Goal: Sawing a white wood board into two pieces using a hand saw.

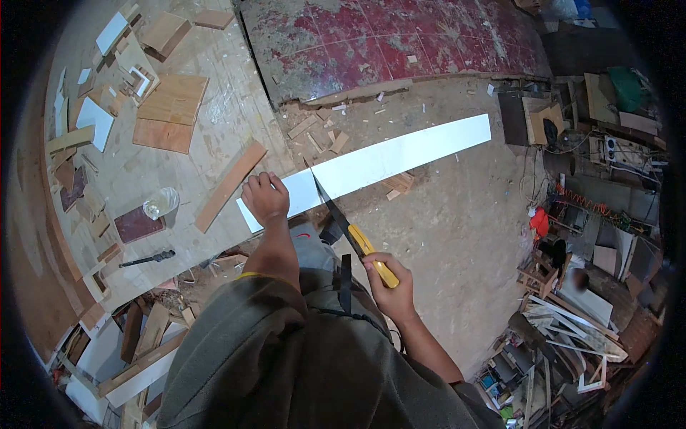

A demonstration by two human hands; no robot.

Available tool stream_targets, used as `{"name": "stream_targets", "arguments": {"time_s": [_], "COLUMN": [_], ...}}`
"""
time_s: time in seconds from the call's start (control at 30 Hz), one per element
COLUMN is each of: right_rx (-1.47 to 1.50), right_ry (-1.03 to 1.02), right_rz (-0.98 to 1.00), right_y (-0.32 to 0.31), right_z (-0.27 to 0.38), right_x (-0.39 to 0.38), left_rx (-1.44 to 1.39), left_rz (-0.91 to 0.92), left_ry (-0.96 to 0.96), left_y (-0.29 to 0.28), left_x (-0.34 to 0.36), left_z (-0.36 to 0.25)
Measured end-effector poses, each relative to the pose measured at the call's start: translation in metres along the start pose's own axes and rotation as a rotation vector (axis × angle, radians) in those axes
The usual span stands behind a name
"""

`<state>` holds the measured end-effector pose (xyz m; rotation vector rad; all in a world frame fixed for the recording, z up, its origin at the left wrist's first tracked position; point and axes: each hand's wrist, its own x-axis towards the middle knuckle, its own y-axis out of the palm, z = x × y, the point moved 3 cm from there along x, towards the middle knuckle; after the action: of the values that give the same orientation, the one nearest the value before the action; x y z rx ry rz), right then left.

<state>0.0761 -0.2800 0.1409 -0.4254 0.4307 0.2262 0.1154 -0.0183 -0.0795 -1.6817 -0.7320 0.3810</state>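
A long white board point(400, 157) lies from the edge of the wooden worktable point(236, 93) out over the floor to the right. My left hand point(266, 199) is closed over the board's left end, its fingers curled at the far edge. A handsaw point(337, 212) with a dark blade and yellow handle crosses the board just right of that hand. My right hand point(393, 286) is wrapped round the saw's handle, nearer to my body. The blade meets the board where a line runs across it; how deep it sits cannot be seen.
On the table lie a brown wood strip point(230, 186), a plywood square point(171, 113), a clear cup point(161, 203), a dark pen-like tool point(147, 259) and several offcuts. Scrap wood point(146, 343) fills the lower left. Frames and boards point(572, 325) are heaped at right, near another person point(577, 280).
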Motion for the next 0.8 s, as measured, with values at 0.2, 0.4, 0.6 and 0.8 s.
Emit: {"name": "stream_targets", "arguments": {"time_s": [0.2,0.4,0.6,0.8], "right_rx": [0.0,-0.09,-0.045,-0.114], "right_ry": [0.111,0.007,-0.045,-0.083], "right_rz": [0.074,0.056,0.038,0.022], "right_y": [-0.002,-0.023,0.006,-0.016], "right_z": [0.015,-0.003,-0.013,-0.002], "right_x": [0.0,-0.037,0.004,-0.035], "left_rx": [0.0,0.003,-0.039,-0.009], "left_rz": [0.01,-0.028,-0.03,-0.023], "left_ry": [-0.011,-0.003,0.013,0.002], "left_y": [0.001,0.001,0.003,0.002], "left_x": [-0.002,-0.002,0.0,-0.003], "left_z": [0.0,0.004,-0.001,0.005]}}
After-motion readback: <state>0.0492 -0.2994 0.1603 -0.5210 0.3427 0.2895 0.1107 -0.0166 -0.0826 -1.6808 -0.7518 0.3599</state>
